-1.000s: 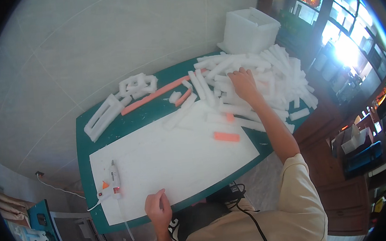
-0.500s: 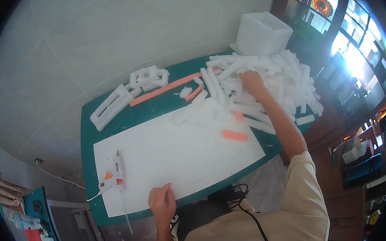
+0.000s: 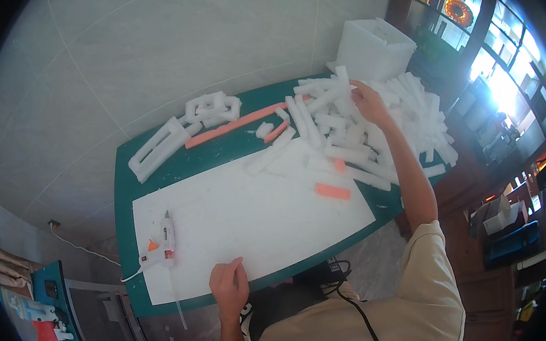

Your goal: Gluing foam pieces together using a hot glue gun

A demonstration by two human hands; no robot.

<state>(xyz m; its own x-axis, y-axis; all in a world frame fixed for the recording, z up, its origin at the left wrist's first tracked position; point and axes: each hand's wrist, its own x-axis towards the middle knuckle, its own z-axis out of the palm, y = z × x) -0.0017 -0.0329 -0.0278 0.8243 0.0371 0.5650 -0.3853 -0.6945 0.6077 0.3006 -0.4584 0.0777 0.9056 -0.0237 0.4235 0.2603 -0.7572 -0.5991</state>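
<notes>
White foam strip (image 3: 343,91) pinched in right hand (image 3: 367,102), long axis pointing toward wall (image 3: 213,41).

One glue gun (image 3: 168,236), one box (image 3: 369,51), uncountably many strips (image 3: 353,133).

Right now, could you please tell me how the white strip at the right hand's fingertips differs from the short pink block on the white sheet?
The white strip looks longer than the pink block, and paler. The white strip is raised, held by the right hand; the pink block lies flat on the white sheet, untouched. Both look like straight-edged foam pieces.
</notes>
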